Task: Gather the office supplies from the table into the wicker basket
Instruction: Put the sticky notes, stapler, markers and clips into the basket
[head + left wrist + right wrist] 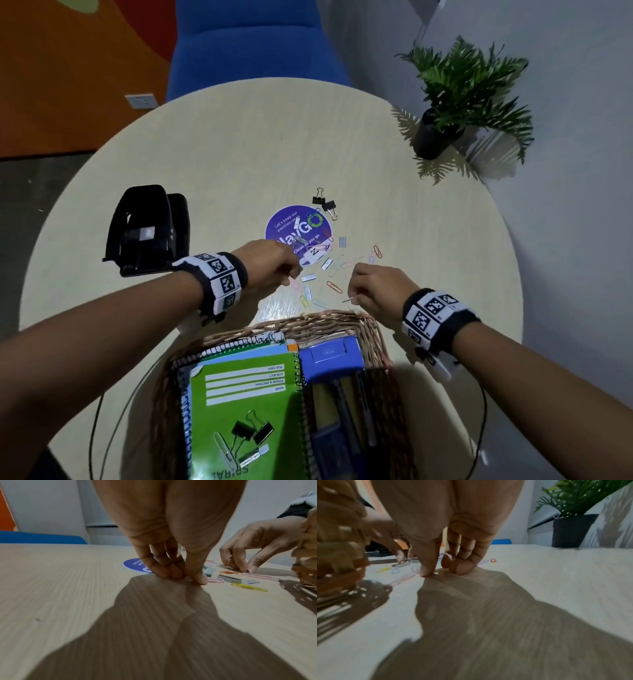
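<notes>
Round pale wood-grain table [239, 144], blue chair [253, 41] behind it, potted fern [455, 99] at far right edge; wicker basket [373, 329] at near edge holds green spiral notebook [239, 394], blue box [330, 358], pens, binder clips; black hole punch [147, 229] far left, well apart from both hands; purple round sticker [298, 233] mid-table, two black binder clips [325, 204] just beyond it; loose paper clips and staple strips scattered between sticker and basket rim. Left hand [270, 263] tips down on table at near edge of sticker, fingers [164, 568] pressed together against thumb, pinching a pink paper clip [214, 580] flat on the table, clip's free end poking out right of thumb. Right hand [376, 291] just beyond basket rim, thumb and curled fingertips [464, 566] on the surface, closing on a thin clip [347, 300]; cannot tell if it is actually gripped.
</notes>
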A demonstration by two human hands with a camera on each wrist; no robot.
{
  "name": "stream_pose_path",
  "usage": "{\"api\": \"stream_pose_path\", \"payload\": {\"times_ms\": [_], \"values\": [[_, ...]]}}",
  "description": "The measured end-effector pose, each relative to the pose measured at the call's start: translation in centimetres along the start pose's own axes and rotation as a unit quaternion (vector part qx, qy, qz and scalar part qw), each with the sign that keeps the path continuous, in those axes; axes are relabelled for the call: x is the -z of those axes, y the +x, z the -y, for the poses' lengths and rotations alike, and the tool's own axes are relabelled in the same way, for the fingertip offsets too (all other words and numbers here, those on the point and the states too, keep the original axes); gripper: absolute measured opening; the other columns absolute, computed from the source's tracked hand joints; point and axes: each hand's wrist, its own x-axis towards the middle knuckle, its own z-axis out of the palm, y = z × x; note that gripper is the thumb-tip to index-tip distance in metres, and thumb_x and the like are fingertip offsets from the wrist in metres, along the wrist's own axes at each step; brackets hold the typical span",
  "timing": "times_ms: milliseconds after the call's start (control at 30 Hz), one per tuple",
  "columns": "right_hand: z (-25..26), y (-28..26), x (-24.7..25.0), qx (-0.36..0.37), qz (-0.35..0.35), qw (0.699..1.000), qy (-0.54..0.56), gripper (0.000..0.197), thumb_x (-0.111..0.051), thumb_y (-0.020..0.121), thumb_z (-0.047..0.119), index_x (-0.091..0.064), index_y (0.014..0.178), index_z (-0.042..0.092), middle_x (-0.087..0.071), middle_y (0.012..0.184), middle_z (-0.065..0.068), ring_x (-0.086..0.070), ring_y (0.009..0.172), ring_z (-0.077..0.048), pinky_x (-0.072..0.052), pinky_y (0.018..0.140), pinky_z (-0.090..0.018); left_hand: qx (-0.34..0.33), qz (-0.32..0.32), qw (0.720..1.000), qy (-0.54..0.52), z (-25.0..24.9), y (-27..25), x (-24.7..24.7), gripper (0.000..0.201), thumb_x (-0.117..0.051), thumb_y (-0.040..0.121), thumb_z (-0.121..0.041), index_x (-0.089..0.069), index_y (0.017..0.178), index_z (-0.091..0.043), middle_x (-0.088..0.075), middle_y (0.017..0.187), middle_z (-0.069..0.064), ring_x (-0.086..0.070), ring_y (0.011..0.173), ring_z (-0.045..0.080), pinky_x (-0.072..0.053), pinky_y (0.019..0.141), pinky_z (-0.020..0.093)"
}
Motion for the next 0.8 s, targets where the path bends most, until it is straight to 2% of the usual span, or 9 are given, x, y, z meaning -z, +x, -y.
{"api": "stream_pose_path", "payload": {"times_ms": [100, 233, 300, 400, 467, 533, 633, 700, 800], "values": [[0.2, 0.4, 0.0, -0.039, -0.006, 0.999, 0.025, 0.004, -0.059, 0.085, 0.024, -0.061, 0.083, 0.022, -0.06, 0.091, 0.007, -0.057, 0.083, -0.017, -0.049, 0.075, -0.037, 0.002, -0.01, 1.0, -0.009, 0.0, -0.2, -0.1, 0.004, -0.061, 0.085, -0.019, -0.061, 0.086, -0.023, -0.059, 0.089, -0.007, -0.055, 0.086, 0.016, -0.047, 0.077, 0.032], [0.6, 0.4, 1.0, -0.096, -0.039, 0.989, 0.106, 0.01, -0.063, 0.084, 0.021, -0.06, 0.075, 0.023, -0.065, 0.081, 0.005, -0.059, 0.076, -0.017, -0.053, 0.075, -0.038, 0.027, -0.02, 0.999, -0.033, 0.1, -0.3, -0.1, 0.005, -0.052, 0.087, -0.016, -0.057, 0.086, -0.019, -0.065, 0.085, -0.003, -0.059, 0.082, 0.021, -0.051, 0.078, 0.037], [1.1, 0.0, 2.2, -0.104, -0.059, 0.982, 0.143, 0.01, -0.063, 0.086, 0.017, -0.064, 0.076, 0.021, -0.069, 0.077, 0.001, -0.062, 0.073, -0.016, -0.054, 0.074, -0.036, 0.045, -0.023, 0.998, -0.033, 0.0, -0.3, -0.1, 0.005, -0.05, 0.088, -0.015, -0.054, 0.087, -0.018, -0.065, 0.084, -0.001, -0.059, 0.081, 0.023, -0.051, 0.077, 0.038], [2.4, -1.0, 4.0, -0.104, -0.094, 0.975, 0.172, 0.006, -0.064, 0.087, 0.012, -0.069, 0.083, 0.012, -0.07, 0.079, -0.006, -0.063, 0.075, -0.019, -0.052, 0.074, -0.029, 0.054, -0.03, 0.998, -0.001, -0.5, -0.4, -0.4, 0.004, -0.052, 0.086, -0.014, -0.052, 0.089, -0.017, -0.061, 0.082, 0.001, -0.056, 0.076, 0.024, -0.045, 0.067, 0.033], [3.5, -1.7, 4.9, -0.1, -0.12, 0.971, 0.182, 0.005, -0.065, 0.086, 0.012, -0.069, 0.083, 0.01, -0.069, 0.076, -0.003, -0.061, 0.071, -0.016, -0.048, 0.07, -0.021, 0.055, -0.02, 0.998, 0.002, -0.8, -0.6, -0.5, 0.005, -0.052, 0.085, -0.013, -0.051, 0.085, -0.018, -0.063, 0.085, 0.004, -0.056, 0.077, 0.025, -0.044, 0.068, 0.033], [4.6, -2.3, 5.3, -0.1, -0.144, 0.968, 0.181, 0.005, -0.066, 0.086, 0.011, -0.07, 0.083, 0.011, -0.065, 0.07, 0.002, -0.058, 0.066, -0.009, -0.043, 0.065, -0.015, 0.062, -0.019, 0.998, -0.003, -0.8, -1.2, 0.2, 0.006, -0.053, 0.086, -0.013, -0.058, 0.087, -0.016, -0.065, 0.088, 0.005, -0.056, 0.079, 0.024, -0.043, 0.07, 0.031], [6.2, -3.2, 5.7, -0.106, -0.182, 0.96, 0.184, 0.005, -0.067, 0.085, 0.011, -0.071, 0.082, 0.013, -0.063, 0.068, 0.007, -0.058, 0.064, -0.003, -0.041, 0.062, -0.011, 0.05, -0.067, 0.996, -0.043, -0.5, -3.5, 2.6, 0.006, -0.058, 0.084, -0.012, -0.064, 0.085, -0.011, -0.068, 0.086, 0.005, -0.057, 0.077, 0.024, -0.043, 0.07, 0.029], [7.5, -4.3, 5.9, -0.102, -0.198, 0.954, 0.2, 0.005, -0.068, 0.085, 0.012, -0.071, 0.082, 0.014, -0.065, 0.069, 0.008, -0.061, 0.064, -0.006, -0.043, 0.063, -0.012, 0.039, -0.113, 0.991, -0.061, -0.7, -6.4, 4.3, 0.003, -0.062, 0.084, -0.009, -0.064, 0.081, -0.01, -0.067, 0.081, 0.005, -0.058, 0.074, 0.023, -0.044, 0.07, 0.029], [10.2, -6.1, 5.6, -0.081, -0.2, 0.949, 0.23, 0.005, -0.069, 0.083, 0.012, -0.071, 0.081, 0.015, -0.066, 0.07, 0.012, -0.064, 0.067, -0.009, -0.05, 0.066, -0.015, 0.028, -0.176, 0.977, -0.114, -2.4, -12.6, 4.5, 0.002, -0.067, 0.084, -0.016, -0.068, 0.084, -0.014, -0.071, 0.076, 0.001, -0.061, 0.067, 0.018, -0.047, 0.068, 0.027]]}}
